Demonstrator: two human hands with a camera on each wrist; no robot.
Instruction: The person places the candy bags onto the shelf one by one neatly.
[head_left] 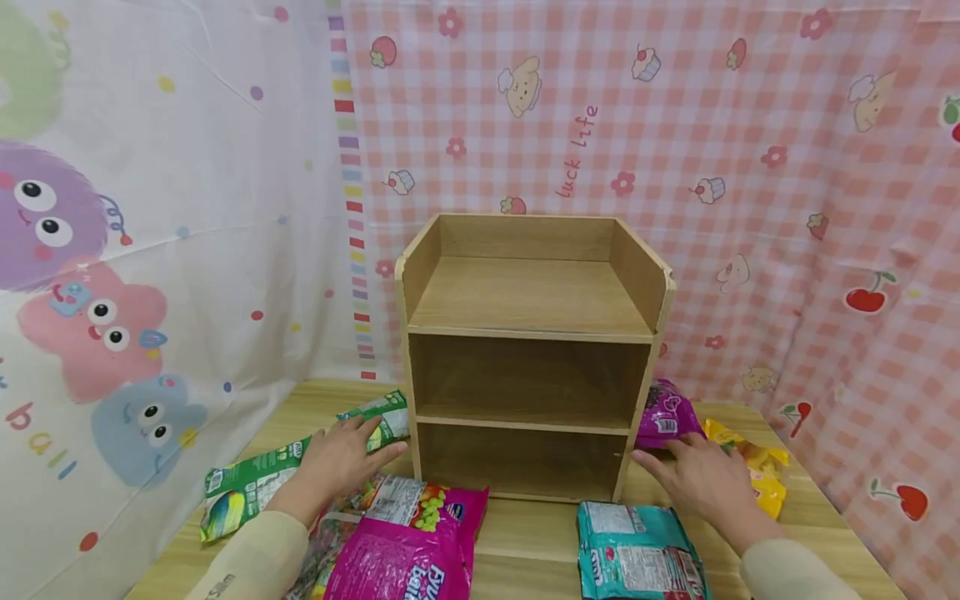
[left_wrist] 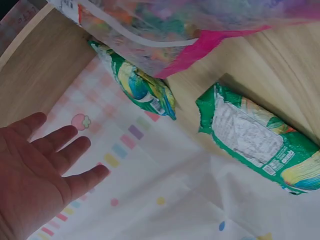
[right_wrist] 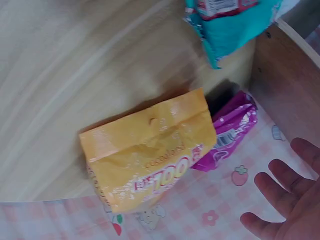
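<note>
A small wooden shelf unit (head_left: 528,333) stands between my two hands. On its left side my left hand (head_left: 341,458) hovers with fingers spread, holding nothing. Near it lie two green snack bags (head_left: 258,483), and in the left wrist view a green bag (left_wrist: 260,140) lies beyond the spread fingers. My right hand (head_left: 708,483), fingers apart and holding nothing, is at the shelf's right side. Close by are a purple bag (head_left: 667,415) and a yellow bag (head_left: 765,471). The right wrist view shows the yellow bag (right_wrist: 155,150) in front of the purple bag (right_wrist: 232,130).
A large magenta bag (head_left: 405,542) with a clear side lies at the front, left of centre. A teal bag (head_left: 641,554) is at the front right. Behind the wooden table (head_left: 517,550) hang a pink checked cloth (head_left: 570,108) and a white cartoon cloth (head_left: 247,208).
</note>
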